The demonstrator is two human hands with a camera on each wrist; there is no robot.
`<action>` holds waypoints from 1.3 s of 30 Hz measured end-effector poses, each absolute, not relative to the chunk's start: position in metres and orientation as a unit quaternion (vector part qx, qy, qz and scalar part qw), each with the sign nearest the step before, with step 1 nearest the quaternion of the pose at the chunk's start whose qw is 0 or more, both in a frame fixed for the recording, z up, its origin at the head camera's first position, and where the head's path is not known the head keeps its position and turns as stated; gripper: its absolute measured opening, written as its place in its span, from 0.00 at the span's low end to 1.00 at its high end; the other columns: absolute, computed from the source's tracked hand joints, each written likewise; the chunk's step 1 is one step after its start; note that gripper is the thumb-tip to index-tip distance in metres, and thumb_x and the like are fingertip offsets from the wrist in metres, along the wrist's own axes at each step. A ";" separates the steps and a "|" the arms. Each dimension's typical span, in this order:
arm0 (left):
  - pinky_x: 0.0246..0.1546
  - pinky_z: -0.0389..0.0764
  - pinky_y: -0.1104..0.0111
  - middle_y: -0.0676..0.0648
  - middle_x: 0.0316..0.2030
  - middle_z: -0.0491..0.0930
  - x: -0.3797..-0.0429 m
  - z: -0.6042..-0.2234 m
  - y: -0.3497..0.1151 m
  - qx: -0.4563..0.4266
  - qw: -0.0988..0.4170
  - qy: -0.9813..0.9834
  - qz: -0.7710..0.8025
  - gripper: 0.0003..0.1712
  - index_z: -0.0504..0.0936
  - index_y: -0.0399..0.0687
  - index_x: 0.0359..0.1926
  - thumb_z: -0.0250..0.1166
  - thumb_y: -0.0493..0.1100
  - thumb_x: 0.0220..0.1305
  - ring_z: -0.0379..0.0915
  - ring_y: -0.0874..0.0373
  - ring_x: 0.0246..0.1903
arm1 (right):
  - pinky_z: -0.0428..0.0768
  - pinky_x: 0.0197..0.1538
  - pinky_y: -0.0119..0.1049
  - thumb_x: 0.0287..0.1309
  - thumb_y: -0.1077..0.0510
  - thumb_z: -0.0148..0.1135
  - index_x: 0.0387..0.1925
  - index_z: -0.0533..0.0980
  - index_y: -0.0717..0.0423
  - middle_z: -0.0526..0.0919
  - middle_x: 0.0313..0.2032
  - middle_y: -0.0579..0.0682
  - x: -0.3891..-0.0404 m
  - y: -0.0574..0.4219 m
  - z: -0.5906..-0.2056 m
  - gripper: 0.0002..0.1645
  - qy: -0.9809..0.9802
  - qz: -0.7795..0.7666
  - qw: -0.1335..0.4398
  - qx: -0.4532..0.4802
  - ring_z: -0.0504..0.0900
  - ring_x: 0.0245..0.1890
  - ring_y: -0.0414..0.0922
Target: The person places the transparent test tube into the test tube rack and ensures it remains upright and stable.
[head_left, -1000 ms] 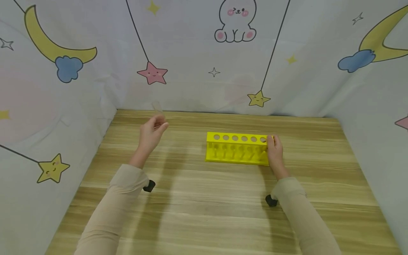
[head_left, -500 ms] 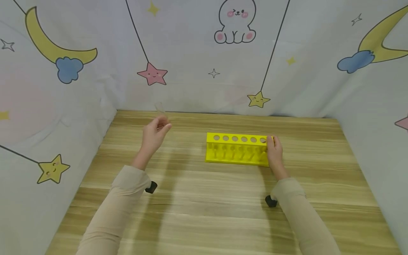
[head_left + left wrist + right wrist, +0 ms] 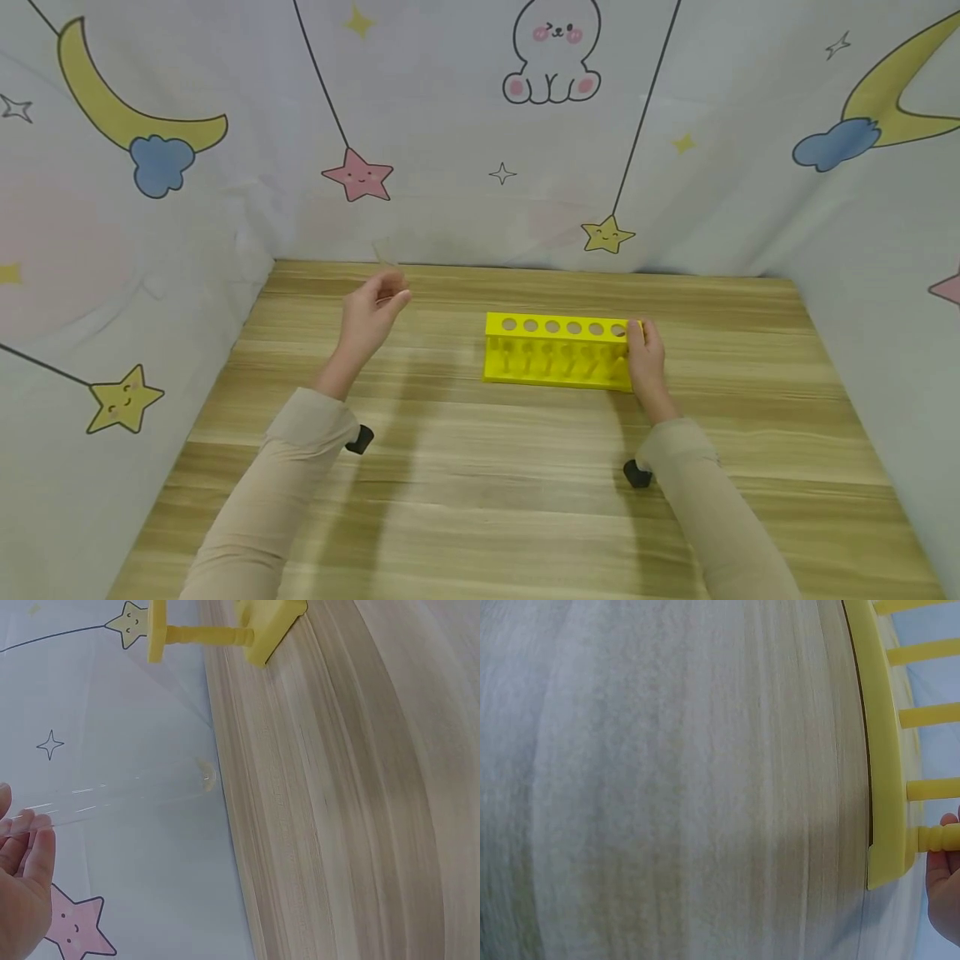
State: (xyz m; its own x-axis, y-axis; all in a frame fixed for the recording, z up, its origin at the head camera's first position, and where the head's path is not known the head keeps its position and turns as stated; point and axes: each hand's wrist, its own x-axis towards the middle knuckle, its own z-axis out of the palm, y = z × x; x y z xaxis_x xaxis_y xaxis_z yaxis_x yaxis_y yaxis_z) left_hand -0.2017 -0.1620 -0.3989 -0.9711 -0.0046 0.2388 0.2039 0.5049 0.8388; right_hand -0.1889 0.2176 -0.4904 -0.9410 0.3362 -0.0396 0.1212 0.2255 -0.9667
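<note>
Pinched between the thumb and fingers of my left hand (image 3: 366, 321) is a clear test tube (image 3: 135, 793), held above the table to the left of the rack. In the left wrist view its rounded end points away from the fingers, and it is see-through and seems to hold nothing. My right hand (image 3: 648, 354) grips the right end of a yellow test tube rack (image 3: 562, 336), thumb over the top plate. The rack stands upright, with a row of round holes on top and a row of pegs (image 3: 933, 715) along it. No tube shows in it.
The wood-patterned table (image 3: 480, 500) is bounded at the back and sides by a white cloth (image 3: 450, 125) printed with stars, moons and a bear-like figure. A black device (image 3: 360, 439) sits under the left cuff, another black device (image 3: 637, 473) under the right.
My left hand has drifted a little to the right, toward the rack, carrying the test tube. The right hand and the rack have stayed where they were.
</note>
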 end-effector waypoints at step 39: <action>0.46 0.77 0.65 0.39 0.40 0.78 -0.210 -0.380 -0.136 -0.086 0.092 -0.846 -0.518 0.18 0.74 0.34 0.46 0.60 0.41 0.57 0.74 0.51 0.43 | 0.63 0.28 0.26 0.64 0.44 0.40 0.31 0.66 0.50 0.63 0.23 0.45 -0.193 0.222 -0.505 0.16 -0.784 0.597 0.111 -0.125 0.62 0.23 0.36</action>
